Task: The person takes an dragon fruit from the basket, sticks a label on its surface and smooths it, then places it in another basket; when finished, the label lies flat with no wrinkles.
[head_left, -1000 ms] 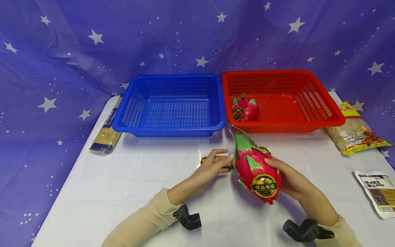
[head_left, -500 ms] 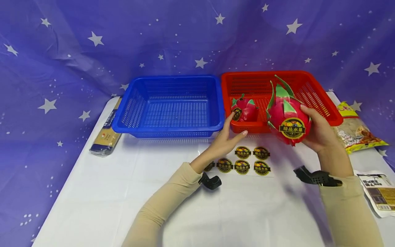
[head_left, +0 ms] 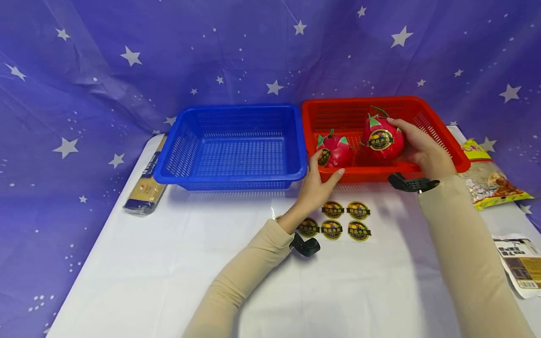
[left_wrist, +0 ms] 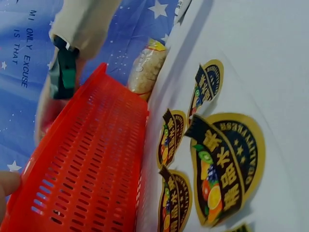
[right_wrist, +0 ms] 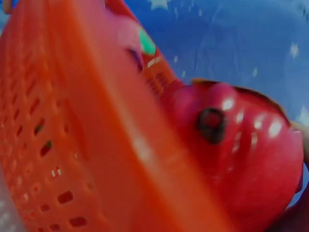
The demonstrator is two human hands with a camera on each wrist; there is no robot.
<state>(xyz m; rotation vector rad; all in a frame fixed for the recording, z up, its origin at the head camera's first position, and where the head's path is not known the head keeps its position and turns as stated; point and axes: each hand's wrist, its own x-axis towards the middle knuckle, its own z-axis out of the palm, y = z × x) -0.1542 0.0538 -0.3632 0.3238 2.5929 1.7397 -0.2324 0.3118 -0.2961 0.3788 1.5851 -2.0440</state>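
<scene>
Head view: right hand (head_left: 416,143) grips dragon fruit (head_left: 382,139) inside red basket (head_left: 441,143), label frontward; left hand (head_left: 319,180), open, steadies its front rim.

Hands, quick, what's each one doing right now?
Left hand: open, touching the red basket front rim.
Right hand: holding a dragon fruit.

Starry purple backdrop (head_left: 105,61), white table (head_left: 139,263)

The blue perforated plastic basket (head_left: 236,145) sits at nine o'clock of the red perforated plastic basket (head_left: 439,141), which holds two pink dragon fruits (head_left: 336,149), round printed stickers (head_left: 345,219) lying at its six o'clock.
</scene>
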